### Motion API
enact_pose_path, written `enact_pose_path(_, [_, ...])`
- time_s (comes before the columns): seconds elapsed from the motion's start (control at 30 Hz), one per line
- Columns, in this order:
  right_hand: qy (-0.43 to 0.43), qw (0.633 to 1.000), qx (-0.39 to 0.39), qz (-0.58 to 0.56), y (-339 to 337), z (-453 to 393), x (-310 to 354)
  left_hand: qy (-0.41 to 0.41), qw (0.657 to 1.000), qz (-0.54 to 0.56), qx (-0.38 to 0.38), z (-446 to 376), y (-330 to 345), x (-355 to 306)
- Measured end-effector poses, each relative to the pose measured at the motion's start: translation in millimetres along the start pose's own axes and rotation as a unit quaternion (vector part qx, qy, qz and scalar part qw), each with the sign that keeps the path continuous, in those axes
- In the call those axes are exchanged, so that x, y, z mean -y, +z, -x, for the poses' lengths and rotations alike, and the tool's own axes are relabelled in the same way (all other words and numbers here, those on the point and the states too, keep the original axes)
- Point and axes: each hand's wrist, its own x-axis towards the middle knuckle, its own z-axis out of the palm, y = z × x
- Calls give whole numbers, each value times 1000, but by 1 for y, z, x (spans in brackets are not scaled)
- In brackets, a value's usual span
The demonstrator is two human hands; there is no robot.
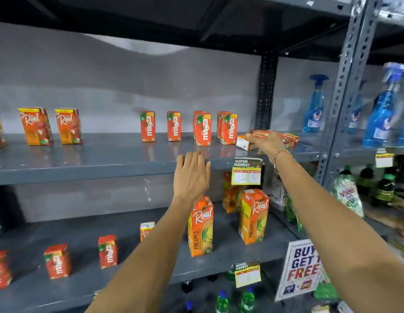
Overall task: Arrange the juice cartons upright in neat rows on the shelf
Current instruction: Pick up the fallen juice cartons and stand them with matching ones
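Observation:
On the upper grey shelf several small orange Maaza cartons stand upright in a row, with two Real cartons upright further left. At the right end of this shelf, small cartons lie flat. My right hand rests on top of the lying cartons, fingers curled over one of them. My left hand is flat and open against the shelf's front edge, holding nothing.
The lower shelf holds two tall Real pineapple cartons and several small Maaza cartons. Price tags hang from the shelf edges. Blue spray bottles stand right of the upright post. A promo sign leans at lower right.

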Motion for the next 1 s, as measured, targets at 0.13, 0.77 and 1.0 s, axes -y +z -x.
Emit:
enact_pose_path(0.13, [56,992,112,11,-6,-15,8,-4,999,-18,-45,-1,9,0])
enact_pose_path(0.77, [145,960,240,22,-23,-28,22,-10,996,-28,-81,-2,14,-3])
enact_pose_path(1.0, [45,987,90,123,-5,-12,22,-15,999,-25,-45,-2,11,-3])
